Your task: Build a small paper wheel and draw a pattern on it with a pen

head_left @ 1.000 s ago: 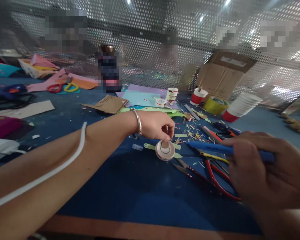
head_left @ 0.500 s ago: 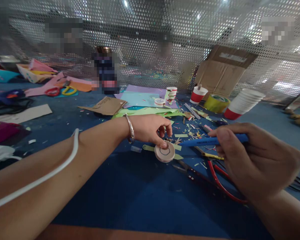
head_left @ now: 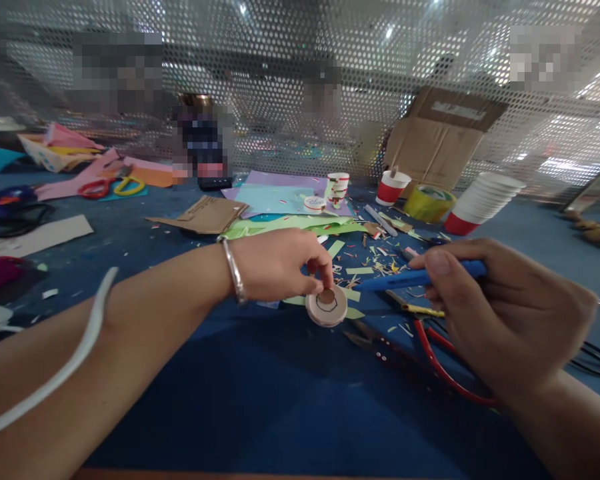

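Atop the pale disc (head_left: 329, 316), left hand (head_left: 281, 262) pinches brown piece (head_left: 326, 297), now barer; right hand (head_left: 505, 313) clasps pen (head_left: 397, 279).

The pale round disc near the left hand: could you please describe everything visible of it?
The pale round disc has a thick rim and looks like wood or card. A dark, uneven outline partly surrounds a small brown piece on its face. It lies flat over pale green strips; the left hand seems to touch the brown piece.
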{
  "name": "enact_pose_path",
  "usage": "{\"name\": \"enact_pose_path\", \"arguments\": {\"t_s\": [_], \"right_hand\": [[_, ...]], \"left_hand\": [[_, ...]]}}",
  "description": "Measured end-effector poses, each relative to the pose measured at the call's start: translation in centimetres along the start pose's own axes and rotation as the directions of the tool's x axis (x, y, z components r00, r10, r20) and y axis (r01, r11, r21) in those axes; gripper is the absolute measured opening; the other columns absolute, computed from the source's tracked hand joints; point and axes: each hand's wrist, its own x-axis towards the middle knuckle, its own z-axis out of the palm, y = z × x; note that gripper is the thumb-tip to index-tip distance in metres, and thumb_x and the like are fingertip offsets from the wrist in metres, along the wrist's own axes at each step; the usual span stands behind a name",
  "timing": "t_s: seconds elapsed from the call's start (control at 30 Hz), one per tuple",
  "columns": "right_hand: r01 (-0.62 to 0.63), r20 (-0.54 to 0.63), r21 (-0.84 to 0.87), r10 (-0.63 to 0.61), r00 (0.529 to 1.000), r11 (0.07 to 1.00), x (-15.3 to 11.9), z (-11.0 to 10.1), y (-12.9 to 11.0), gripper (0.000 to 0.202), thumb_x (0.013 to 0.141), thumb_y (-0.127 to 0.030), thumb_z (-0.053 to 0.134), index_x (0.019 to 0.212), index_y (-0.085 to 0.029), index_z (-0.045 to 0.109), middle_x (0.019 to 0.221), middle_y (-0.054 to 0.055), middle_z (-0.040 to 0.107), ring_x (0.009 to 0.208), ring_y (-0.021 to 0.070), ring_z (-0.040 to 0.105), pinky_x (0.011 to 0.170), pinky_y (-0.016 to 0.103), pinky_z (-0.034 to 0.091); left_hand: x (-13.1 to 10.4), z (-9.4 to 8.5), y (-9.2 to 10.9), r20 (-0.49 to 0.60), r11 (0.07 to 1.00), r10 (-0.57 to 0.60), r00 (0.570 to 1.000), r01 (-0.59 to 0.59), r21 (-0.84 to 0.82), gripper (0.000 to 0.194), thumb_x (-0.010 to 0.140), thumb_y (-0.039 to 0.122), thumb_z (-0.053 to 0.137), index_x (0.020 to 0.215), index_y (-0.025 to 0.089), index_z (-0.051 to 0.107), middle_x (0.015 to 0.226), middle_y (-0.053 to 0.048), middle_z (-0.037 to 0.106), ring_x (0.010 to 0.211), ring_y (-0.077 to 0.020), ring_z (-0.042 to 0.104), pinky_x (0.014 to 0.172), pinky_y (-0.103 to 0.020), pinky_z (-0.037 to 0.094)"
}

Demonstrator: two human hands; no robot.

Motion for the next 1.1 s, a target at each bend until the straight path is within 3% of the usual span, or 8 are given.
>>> {"name": "enact_pose_path", "arguments": {"t_s": [0.2,0.3,0.37,0.47,0.53,0.7,0.9,1.1], "right_hand": [[0.005,-0.002,0.018,-0.005,1.0,1.0,0.4,0.1,-0.2,0.016,0.091,-0.027,0.068,0.076,-0.022,0.071,0.055,-0.008,0.063,0.045,0.0054,0.055,0.047,0.021,0.042],[-0.034,0.021,0.004,0.034,0.999,0.999,0.5,0.1,-0.4,0.018,0.093,-0.032,0.066,0.078,-0.023,0.07,0.057,-0.006,0.064,0.047,0.0076,0.056,0.049,0.025,0.043],[-0.054,0.034,-0.008,0.054,0.998,0.999,0.5,0.1,-0.4,0.019,0.094,-0.033,0.064,0.079,-0.024,0.07,0.059,-0.006,0.065,0.048,0.0084,0.056,0.052,0.026,0.045],[-0.027,0.054,0.007,0.027,0.998,1.0,0.5,0.1,-0.2,0.018,0.094,-0.032,0.065,0.08,-0.023,0.07,0.06,-0.006,0.065,0.048,0.0071,0.056,0.051,0.025,0.045],[0.008,0.073,0.005,-0.008,0.997,1.0,0.5,0.1,0.0,0.015,0.094,-0.031,0.066,0.082,-0.023,0.071,0.061,-0.006,0.066,0.047,0.0064,0.055,0.05,0.023,0.045],[0.023,0.108,-0.013,-0.022,0.994,1.0,0.6,0.3,0.1,0.013,0.094,-0.028,0.065,0.083,-0.024,0.07,0.061,-0.005,0.066,0.046,0.0075,0.054,0.047,0.025,0.042],[0.009,0.138,0.019,-0.012,0.99,1.0,0.6,0.2,0.0,0.012,0.094,-0.026,0.065,0.082,-0.024,0.069,0.062,-0.006,0.066,0.046,0.0073,0.056,0.048,0.025,0.044],[0.012,0.191,0.058,-0.023,0.981,0.998,0.7,0.0,0.2,0.01,0.093,-0.022,0.066,0.084,-0.024,0.069,0.065,-0.007,0.068,0.047,0.006,0.058,0.049,0.023,0.046]], "left_hand": [[-1.8,0.7,1.1,0.007,0.999,-0.044,0.999,0.044,0.002,0.028,0.087,0.028,0.063,0.111,0.03,0.078,0.103,-0.003,0.069,0.093,-0.0184,0.061,0.079,-0.028,0.043],[-2.6,1.6,1.4,-0.185,0.994,-0.101,0.978,0.108,0.027,0.036,0.091,0.032,0.061,0.125,0.034,0.071,0.102,-0.002,0.065,0.09,-0.0183,0.059,0.075,-0.029,0.042],[-3.2,2.3,1.6,-0.259,0.991,-0.102,0.961,0.121,0.056,0.029,0.095,0.037,0.056,0.118,0.033,0.073,0.1,-0.002,0.064,0.09,-0.0187,0.059,0.075,-0.03,0.041],[-4.0,3.5,1.9,-0.204,0.973,-0.134,0.97,0.168,0.16,0.024,0.096,0.036,0.055,0.098,0.025,0.075,0.092,-0.004,0.063,0.088,-0.0215,0.058,0.075,-0.034,0.041],[-4.4,4.2,2.1,-0.198,0.954,-0.177,0.964,0.217,0.207,0.021,0.095,0.034,0.057,0.098,0.023,0.074,0.091,-0.004,0.063,0.084,-0.0223,0.059,0.074,-0.036,0.041],[-4.9,5.4,2.5,-0.296,0.937,-0.038,0.954,0.137,0.321,0.021,0.094,0.03,0.058,0.108,0.025,0.073,0.088,-0.004,0.065,0.08,-0.0233,0.059,0.071,-0.037,0.04],[-5.2,6.5,2.6,-0.344,0.92,0.071,0.936,0.072,0.385,0.016,0.088,0.025,0.065,0.102,0.022,0.074,0.08,-0.002,0.065,0.071,-0.0228,0.058,0.069,-0.037,0.038],[-5.6,7.6,2.4,-0.353,0.895,0.125,0.927,0.049,0.444,0.032,0.093,0.023,0.058,0.124,0.022,0.066,0.088,-0.004,0.069,0.076,-0.0225,0.058,0.072,-0.039,0.036]]}}
